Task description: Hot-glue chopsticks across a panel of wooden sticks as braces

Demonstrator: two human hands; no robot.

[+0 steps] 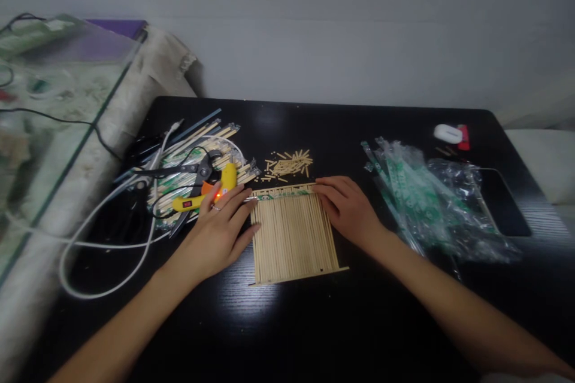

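A flat panel of thin wooden sticks [294, 239], laid side by side, rests on the black table. Across its far edge lies a narrow clear wrapper with green print, seemingly a packet of wrapped chopsticks [287, 194]. My left hand [222, 230] pinches the packet's left end, its thumb beside the panel's left edge. At the other end, the fingers of my right hand [344, 203] are closed on the packet at the panel's far right corner. A yellow hot glue gun [229, 176] with a lit red light lies just beyond my left fingers.
Short cut stick pieces [291, 164] are heaped behind the panel. Dark-handled cutters [179, 172] lie on more wrapped chopsticks [233, 128] at left, beside a looping white cable [103, 295]. Plastic wrappers [413, 191], a phone [505, 203] and a white case [447, 133] occupy the right.
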